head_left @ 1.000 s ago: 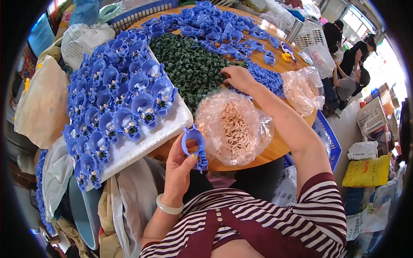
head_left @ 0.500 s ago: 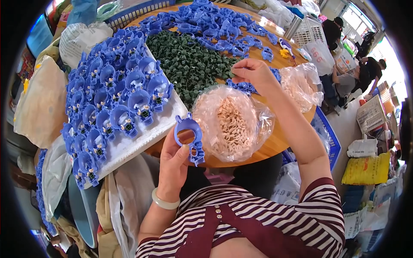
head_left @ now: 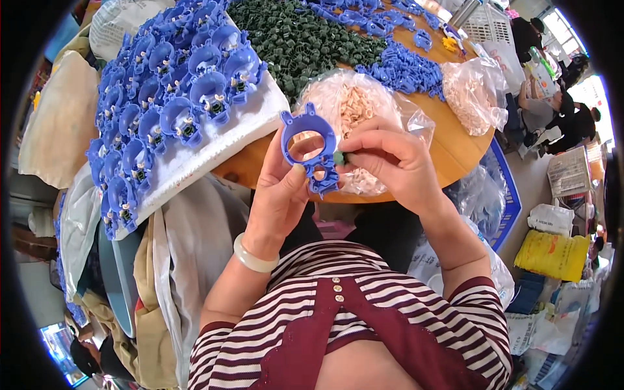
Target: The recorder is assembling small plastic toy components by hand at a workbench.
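Note:
My left hand [head_left: 281, 185] grips a blue plastic ring-shaped part [head_left: 309, 118] by its lower end, with its two small ears pointing up. Between the fingertips of my right hand [head_left: 393, 162] is a small dark green plastic piece [head_left: 339, 158], right beside the narrow lower part of the blue piece. Behind both hands lies an open clear bag of small peach-coloured pieces [head_left: 356, 104]. A heap of green pieces [head_left: 292, 45] covers the table beyond it. To the left, rows of blue parts fitted with green and white pieces [head_left: 185, 120] stand on a white foam board [head_left: 250, 123].
The round wooden table [head_left: 448, 166] also bears a pile of small blue pieces [head_left: 406, 70] and a second clear bag of peach pieces [head_left: 471, 97]. A blue crate [head_left: 506, 195] stands to the right, by a yellow package [head_left: 552, 255]. Other people sit at the far right.
My right hand has come from the green heap back to the blue part, carrying a green piece. My left hand has lifted the blue part slightly. The view has tilted downward.

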Demonstrator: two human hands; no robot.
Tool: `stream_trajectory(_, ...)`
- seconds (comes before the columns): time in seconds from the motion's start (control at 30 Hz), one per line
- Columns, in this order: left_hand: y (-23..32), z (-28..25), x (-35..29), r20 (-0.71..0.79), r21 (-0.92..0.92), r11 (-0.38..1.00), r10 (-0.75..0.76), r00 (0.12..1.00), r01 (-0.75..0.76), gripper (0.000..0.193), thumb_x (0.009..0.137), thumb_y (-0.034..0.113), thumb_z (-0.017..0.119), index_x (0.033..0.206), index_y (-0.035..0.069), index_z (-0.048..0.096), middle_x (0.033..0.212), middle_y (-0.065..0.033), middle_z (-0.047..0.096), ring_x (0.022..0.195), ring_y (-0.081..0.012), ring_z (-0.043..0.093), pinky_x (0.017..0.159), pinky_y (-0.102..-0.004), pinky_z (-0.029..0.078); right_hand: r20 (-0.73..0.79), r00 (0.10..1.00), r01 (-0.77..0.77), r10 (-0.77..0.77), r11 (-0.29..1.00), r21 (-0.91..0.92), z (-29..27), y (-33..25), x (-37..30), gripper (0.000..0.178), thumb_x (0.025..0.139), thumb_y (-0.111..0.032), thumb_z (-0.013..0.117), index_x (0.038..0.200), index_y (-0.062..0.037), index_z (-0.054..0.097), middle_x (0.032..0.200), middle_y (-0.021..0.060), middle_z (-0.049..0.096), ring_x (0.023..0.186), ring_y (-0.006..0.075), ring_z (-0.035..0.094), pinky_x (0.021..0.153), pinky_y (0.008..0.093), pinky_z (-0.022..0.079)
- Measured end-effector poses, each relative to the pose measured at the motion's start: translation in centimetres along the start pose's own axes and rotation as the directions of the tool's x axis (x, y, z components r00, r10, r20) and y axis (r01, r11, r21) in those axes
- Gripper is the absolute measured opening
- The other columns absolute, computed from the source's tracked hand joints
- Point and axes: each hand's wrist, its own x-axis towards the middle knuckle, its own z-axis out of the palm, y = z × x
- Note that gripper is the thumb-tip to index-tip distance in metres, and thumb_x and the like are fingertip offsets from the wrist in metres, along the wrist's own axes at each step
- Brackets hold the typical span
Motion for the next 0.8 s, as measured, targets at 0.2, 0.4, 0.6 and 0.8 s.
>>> stream_trajectory(0.2,-0.9,0.3,-0.1,0.054,-0.012,1.0,0.024,0.998,-0.023,0.07,0.085,0.015,0.062,0.142,0.014,0.022,0.128,-0.0134,0.046,0.11,-0.0242,0.054,0.087,-0.0371,0.051,-0.041,0.993,0.087,-0.109,0.927,-0.366,1.2,-0.2,-1.8,0.014,0.077,0.006,0.062,0.09,0.0004,0.065,0.086,0.0073,0.059,0.08,0.0156,0.06,0.068,0.0245,0.049)
stream_trajectory(0.4,-1.6,0.6,-0.3,0.069,-0.012,1.0,0.016,0.997,-0.016,0.074,0.082,0.01,0.064,0.142,0.013,0.021,0.126,-0.014,0.047,0.11,-0.0241,0.054,0.085,-0.0353,0.052,-0.078,0.975,0.139,-0.208,0.844,-0.518,1.6,0.6,-2.4,0.012,0.076,0.005,0.064,0.086,-0.0005,0.064,0.085,0.0067,0.058,0.075,0.0166,0.058,0.063,0.0249,0.046)
stream_trajectory(0.6,-2.0,0.6,-0.4,0.039,-0.02,1.0,-0.002,0.999,0.002,0.074,0.081,0.009,0.065,0.142,0.012,0.023,0.124,-0.0132,0.048,0.109,-0.0234,0.054,0.085,-0.0334,0.052,-0.124,0.98,0.066,-0.159,0.834,-0.547,1.9,0.2,-2.9,0.011,0.075,0.002,0.066,0.085,-0.0009,0.064,0.082,0.0063,0.057,0.072,0.016,0.057,0.058,0.0254,0.045)
stream_trajectory(0.8,-2.7,0.9,-0.4,0.027,-0.023,1.0,0.009,1.0,-0.008,0.071,0.081,0.01,0.066,0.139,0.01,0.027,0.124,-0.0127,0.048,0.11,-0.0234,0.054,0.087,-0.033,0.05,-0.124,0.971,0.066,-0.202,0.731,-0.68,1.9,0.0,-3.3,0.014,0.072,0.002,0.068,0.084,-0.0026,0.064,0.081,0.0073,0.058,0.072,0.0192,0.058,0.057,0.0266,0.045)
